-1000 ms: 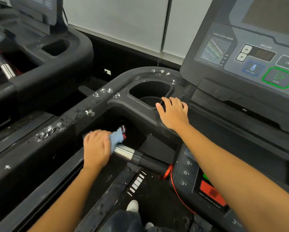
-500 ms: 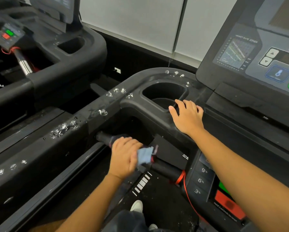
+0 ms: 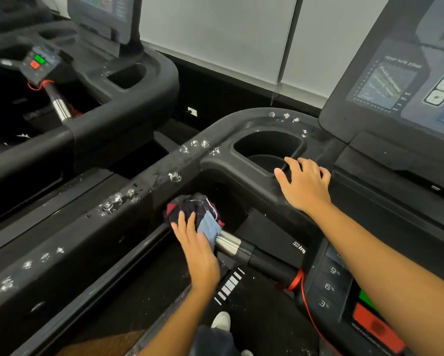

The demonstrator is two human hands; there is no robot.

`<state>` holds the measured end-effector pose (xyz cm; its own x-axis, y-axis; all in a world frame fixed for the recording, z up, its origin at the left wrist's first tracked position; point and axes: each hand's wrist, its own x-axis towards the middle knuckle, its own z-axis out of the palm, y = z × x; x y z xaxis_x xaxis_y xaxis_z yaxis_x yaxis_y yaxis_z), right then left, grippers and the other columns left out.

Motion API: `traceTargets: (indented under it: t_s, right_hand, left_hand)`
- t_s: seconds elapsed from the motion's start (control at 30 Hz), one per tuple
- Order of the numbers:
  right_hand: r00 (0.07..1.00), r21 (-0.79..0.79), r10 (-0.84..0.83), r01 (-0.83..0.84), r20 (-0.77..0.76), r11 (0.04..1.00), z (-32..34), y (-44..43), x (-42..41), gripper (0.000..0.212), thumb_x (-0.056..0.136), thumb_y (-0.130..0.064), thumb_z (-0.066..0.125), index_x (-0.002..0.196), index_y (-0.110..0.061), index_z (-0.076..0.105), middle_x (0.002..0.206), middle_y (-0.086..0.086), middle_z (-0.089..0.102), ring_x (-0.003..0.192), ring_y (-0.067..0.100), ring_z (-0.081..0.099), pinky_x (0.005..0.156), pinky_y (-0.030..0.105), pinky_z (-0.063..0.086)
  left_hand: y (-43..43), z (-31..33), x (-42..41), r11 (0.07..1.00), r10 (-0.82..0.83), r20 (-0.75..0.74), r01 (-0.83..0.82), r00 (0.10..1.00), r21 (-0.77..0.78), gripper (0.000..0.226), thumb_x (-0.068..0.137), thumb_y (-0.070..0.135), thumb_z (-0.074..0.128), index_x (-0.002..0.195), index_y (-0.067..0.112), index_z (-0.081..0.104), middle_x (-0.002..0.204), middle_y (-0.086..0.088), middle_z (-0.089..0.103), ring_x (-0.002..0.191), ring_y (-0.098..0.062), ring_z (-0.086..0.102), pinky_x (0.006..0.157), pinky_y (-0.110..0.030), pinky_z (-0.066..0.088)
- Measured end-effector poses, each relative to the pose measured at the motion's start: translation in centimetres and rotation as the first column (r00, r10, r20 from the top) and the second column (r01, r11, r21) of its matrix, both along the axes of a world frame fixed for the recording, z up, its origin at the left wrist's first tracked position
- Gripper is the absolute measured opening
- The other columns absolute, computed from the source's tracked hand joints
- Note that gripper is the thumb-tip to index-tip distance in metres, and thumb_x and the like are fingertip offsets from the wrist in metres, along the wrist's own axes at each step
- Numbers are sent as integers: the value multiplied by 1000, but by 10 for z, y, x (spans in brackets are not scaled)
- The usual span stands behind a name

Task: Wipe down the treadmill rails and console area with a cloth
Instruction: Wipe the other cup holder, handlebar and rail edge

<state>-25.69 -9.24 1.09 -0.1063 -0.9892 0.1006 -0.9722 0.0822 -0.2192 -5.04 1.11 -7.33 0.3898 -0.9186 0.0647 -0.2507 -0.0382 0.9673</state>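
My left hand (image 3: 199,249) holds a bunched cloth (image 3: 200,214), dark with a light blue patch, wrapped over the left end of the front handlebar (image 3: 257,254), where the bar meets the side rail (image 3: 128,199). The bar's chrome sleeve shows just right of the cloth. White foam spots dot the top of the black side rail and the curved console arm. My right hand (image 3: 305,187) lies flat on the console arm at the near rim of the cup holder (image 3: 267,147), holding nothing. The console panel (image 3: 395,83) rises at the right.
A second treadmill (image 3: 92,98) stands to the left across a narrow gap. A red safety cord (image 3: 302,286) hangs from the bar by the speed keys (image 3: 330,286). The belt and my shoe (image 3: 221,321) are below. A white wall is behind.
My left hand has slid the cloth back left along the handlebar to the side rail, uncovering the chrome sleeve. My right hand has stayed on the console arm.
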Motion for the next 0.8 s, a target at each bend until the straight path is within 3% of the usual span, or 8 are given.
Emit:
traceTargets:
  t_s: [0.1, 0.17, 0.27, 0.33, 0.47, 0.57, 0.73, 0.8]
  right_hand:
    - [1000, 3, 0, 0, -4, 1000, 0, 0, 0, 53, 97, -49, 29, 142, -21, 35, 145, 8, 38, 139, 23, 24, 113, 45, 10]
    - [1000, 12, 0, 0, -7, 1000, 1, 0, 0, 53, 97, -49, 30, 142, -21, 34, 146, 8, 36, 139, 23, 23, 113, 46, 9]
    - [1000, 14, 3, -3, -14, 1000, 2, 0, 0, 52, 97, -48, 31, 143, -22, 33, 147, 8, 35, 140, 23, 23, 113, 46, 10]
    - [1000, 10, 4, -4, -20, 1000, 1, 1, -1, 52, 97, -47, 32, 143, -22, 33, 147, 7, 36, 140, 23, 23, 113, 45, 10]
    - [1000, -1, 8, -8, -26, 1000, 1, 0, -1, 51, 97, -46, 34, 142, -22, 34, 146, 7, 37, 139, 22, 24, 113, 45, 11]
    - [1000, -5, 10, -10, -29, 1000, 1, 0, -1, 52, 96, -46, 34, 142, -22, 34, 145, 7, 37, 139, 22, 24, 113, 45, 11]
    - [999, -11, 1, -2, -32, 1000, -1, -1, 0, 52, 96, -48, 35, 142, -23, 35, 144, 7, 37, 138, 22, 25, 112, 45, 11]
    - [1000, -9, 2, -2, -31, 1000, -1, -1, -1, 53, 96, -48, 35, 142, -23, 35, 144, 7, 37, 138, 22, 24, 112, 45, 10]
  left_hand:
    - [2, 21, -21, 990, 121, -174, -106, 977, 93, 60, 97, 39, 28, 149, 19, 6, 154, 13, -10, 137, 4, -6, 108, -17, 4]
    - [-10, 30, -22, 970, 229, -313, -188, 922, 155, 60, 100, 32, 33, 149, 19, 1, 154, 8, 4, 136, -2, 9, 107, -19, 12]
    - [-37, 27, -3, 903, 412, -665, -183, 623, 388, 42, 96, 39, 40, 133, 19, 38, 110, 1, 55, 96, -18, 57, 84, -34, 47]
    - [-50, 26, 13, 867, 483, -768, -107, 421, 486, 35, 91, 45, 43, 110, 16, 52, 91, -4, 62, 77, -21, 60, 71, -34, 51]
    - [-55, 33, 28, 902, 433, -882, -84, 185, 425, 47, 90, 55, 38, 105, 17, 60, 92, -9, 70, 80, -25, 65, 74, -37, 53]
    - [-50, 35, 27, 915, 403, -906, -80, 130, 396, 51, 90, 57, 36, 106, 16, 62, 79, -9, 72, 68, -26, 68, 60, -35, 56]
    - [-27, 39, 9, 872, 450, -874, 122, 183, 474, 71, 83, 70, 34, 116, 11, 58, 109, -16, 63, 105, -33, 57, 96, -49, 42]
    - [-11, 40, 0, 818, 477, -849, 237, 230, 524, 72, 84, 70, 33, 111, 10, 61, 107, -15, 64, 104, -30, 57, 94, -46, 46]
